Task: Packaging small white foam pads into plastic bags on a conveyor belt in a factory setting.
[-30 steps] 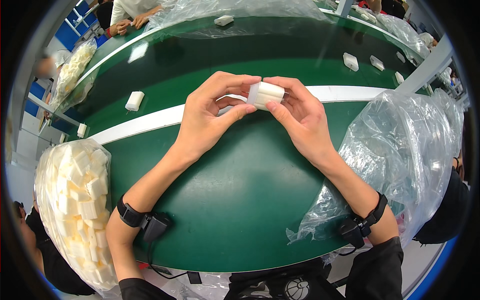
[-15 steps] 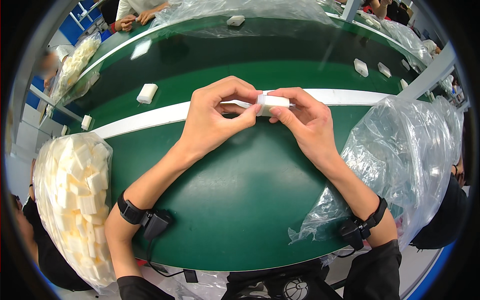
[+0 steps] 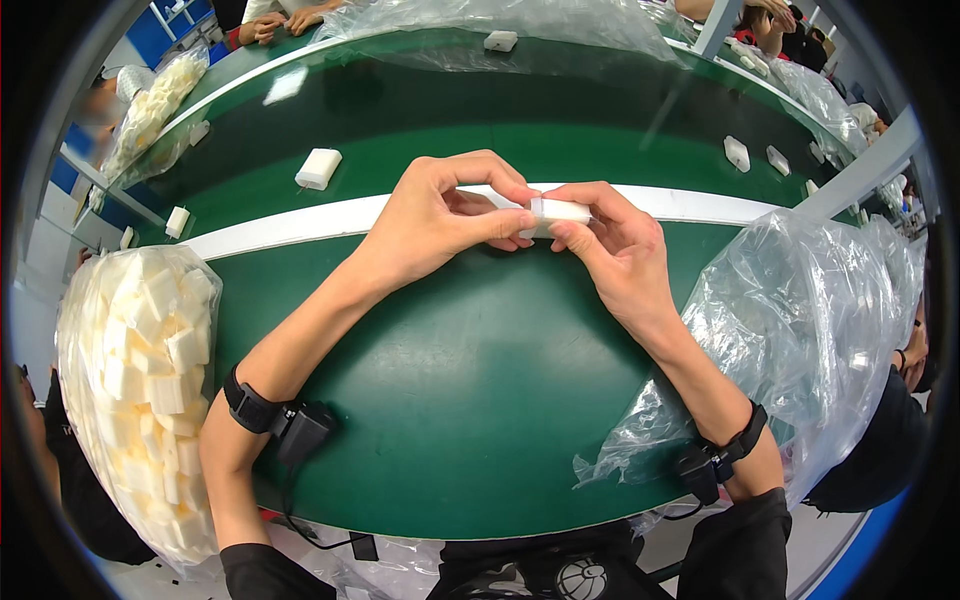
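Note:
A small white block (image 3: 563,210) with a clear, sleeve-like covering at its left end is held level between both hands, over the white strip. My left hand (image 3: 425,220) pinches that left end with thumb and fingertips. From the other side, my right hand (image 3: 630,250) is closed around the block, its thumb at the near face and its fingers behind. The fingers cover parts of the block, so its ends are only partly seen.
A clear bag (image 3: 212,295) full of cream-white blocks stands at the left. Crumpled clear plastic (image 3: 790,320) lies at the right. Beyond the white strip (image 3: 290,227), several white blocks lie on a green surface (image 3: 450,145). Another person's hands (image 3: 285,27) are at the far left.
The view has tilted slightly. My left fingers have closed in on the block's left end, and the pale thin piece seen beside them earlier no longer shows. Both hands still hold the block.

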Available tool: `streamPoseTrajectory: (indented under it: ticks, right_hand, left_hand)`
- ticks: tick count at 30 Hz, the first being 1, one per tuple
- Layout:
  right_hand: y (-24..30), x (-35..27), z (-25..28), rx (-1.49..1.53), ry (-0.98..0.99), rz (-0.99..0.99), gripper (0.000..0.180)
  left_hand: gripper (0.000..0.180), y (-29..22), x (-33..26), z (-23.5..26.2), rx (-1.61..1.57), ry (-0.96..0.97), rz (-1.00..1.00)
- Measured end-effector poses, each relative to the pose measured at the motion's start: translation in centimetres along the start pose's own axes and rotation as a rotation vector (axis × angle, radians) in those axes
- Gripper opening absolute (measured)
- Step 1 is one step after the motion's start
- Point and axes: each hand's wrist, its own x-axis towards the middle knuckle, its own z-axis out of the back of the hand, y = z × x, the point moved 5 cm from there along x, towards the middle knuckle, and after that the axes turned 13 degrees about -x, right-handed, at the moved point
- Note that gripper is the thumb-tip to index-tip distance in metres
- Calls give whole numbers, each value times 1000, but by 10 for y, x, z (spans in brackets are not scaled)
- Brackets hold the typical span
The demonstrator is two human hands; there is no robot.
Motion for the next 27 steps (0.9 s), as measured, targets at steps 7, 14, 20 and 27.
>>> streamPoseTrajectory:
  ticks: [7, 14, 20, 27]
  right_hand:
    - [3, 3, 1, -185, -71, 107, 25]
    - [3, 3, 7, 232, -22, -147, 38]
    - [0, 3, 3, 274, 13, -71, 35]
    - [-3, 3, 0, 276, 21, -98, 28]
  left_hand:
    - [22, 13, 2, 3, 14, -76, -114]
    - [22, -3, -2, -11, 231, -61, -404]
    - [27, 0, -1, -8, -8, -185, -171]
    - [22, 3, -3, -4, 163, -161, -127]
